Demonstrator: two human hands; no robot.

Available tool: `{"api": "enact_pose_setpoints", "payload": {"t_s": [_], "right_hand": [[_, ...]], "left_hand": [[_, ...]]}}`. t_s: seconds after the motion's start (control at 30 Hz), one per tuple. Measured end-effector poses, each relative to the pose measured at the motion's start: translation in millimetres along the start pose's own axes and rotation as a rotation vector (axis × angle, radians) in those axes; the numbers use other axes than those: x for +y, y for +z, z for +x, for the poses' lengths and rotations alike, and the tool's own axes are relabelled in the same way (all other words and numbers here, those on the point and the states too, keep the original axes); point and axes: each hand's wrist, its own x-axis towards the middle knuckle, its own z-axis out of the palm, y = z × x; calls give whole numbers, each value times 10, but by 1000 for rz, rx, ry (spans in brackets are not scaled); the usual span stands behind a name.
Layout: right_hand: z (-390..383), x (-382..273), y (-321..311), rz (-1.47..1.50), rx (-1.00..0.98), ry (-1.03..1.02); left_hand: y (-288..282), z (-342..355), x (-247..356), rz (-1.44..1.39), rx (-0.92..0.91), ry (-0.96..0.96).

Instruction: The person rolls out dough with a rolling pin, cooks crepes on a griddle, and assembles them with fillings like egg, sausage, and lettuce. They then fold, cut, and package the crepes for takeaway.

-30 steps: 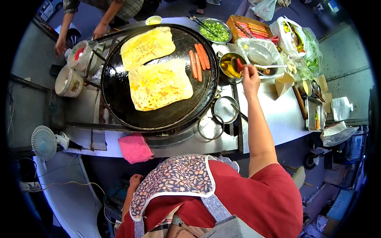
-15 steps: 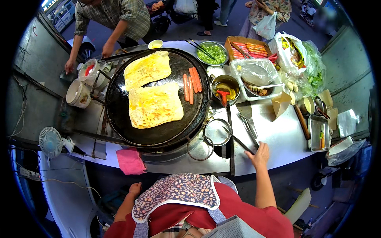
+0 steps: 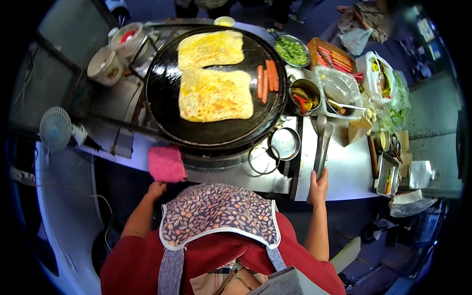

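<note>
My right hand [image 3: 319, 186] is closed round the lower end of long metal tongs [image 3: 322, 147], which point away from me over the steel counter. My left hand [image 3: 157, 189] hangs by the front edge with curled fingers, just below a pink cloth [image 3: 166, 164]; nothing shows in it. On the round black griddle [image 3: 162, 115] lie two egg-topped flatbreads, the nearer one [image 3: 216, 96] squarish and browned in spots, the farther one [image 3: 210, 48] paler. Several sausages [image 3: 265, 83] rest along the griddle's right side.
Right of the griddle stand a pot [image 3: 306, 93] with a red-handled tool, a bowl of chopped greens [image 3: 292, 50], a box of packaged sausages [image 3: 337, 58] and a round metal pan [image 3: 285, 142]. White buckets [image 3: 104, 66] and a fan [image 3: 55, 129] are on the left. People stand beyond the counter.
My right hand has taken hold of the tongs and lifted them nearly upright in view. My left hand has come up nearer the pink cloth. The whole view has shifted.
</note>
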Motion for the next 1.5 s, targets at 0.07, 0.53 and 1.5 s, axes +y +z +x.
{"api": "enact_pose_setpoints", "payload": {"t_s": [0.07, 0.53, 1.5], "right_hand": [[134, -553, 130, 155, -59, -22], [1704, -3095, 2531, 980, -789, 488], [899, -3749, 2587, -316, -279, -447]], "left_hand": [[-81, -55, 37, -16, -19, -27], [-53, -131, -1512, -161, 18, -187], [-560, -208, -1594, -462, 27, -248]]}}
